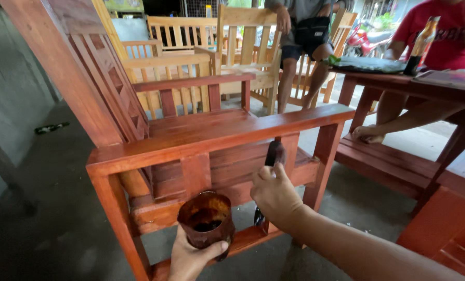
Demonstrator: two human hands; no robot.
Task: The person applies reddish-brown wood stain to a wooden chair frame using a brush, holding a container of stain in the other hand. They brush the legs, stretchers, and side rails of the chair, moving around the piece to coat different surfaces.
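Note:
My left hand [190, 258] grips a stained brown cup [206, 222] with dark varnish inside, held low in front of a red-brown wooden armchair [211, 136]. Just to its right, my right hand [275, 193] holds a dark paintbrush [273, 155] upright against the side slat under the chair's near armrest. The brush tip touches the wood below the armrest. The chair's seat and slatted back shine with wet reddish finish.
Unpainted pale wooden chairs [243, 57] stand behind. A red-brown table [424, 86] at right carries a bottle [421, 44] and a tray. One person sits at the table and another stands behind the chairs. A grey wall runs along the left, over concrete floor.

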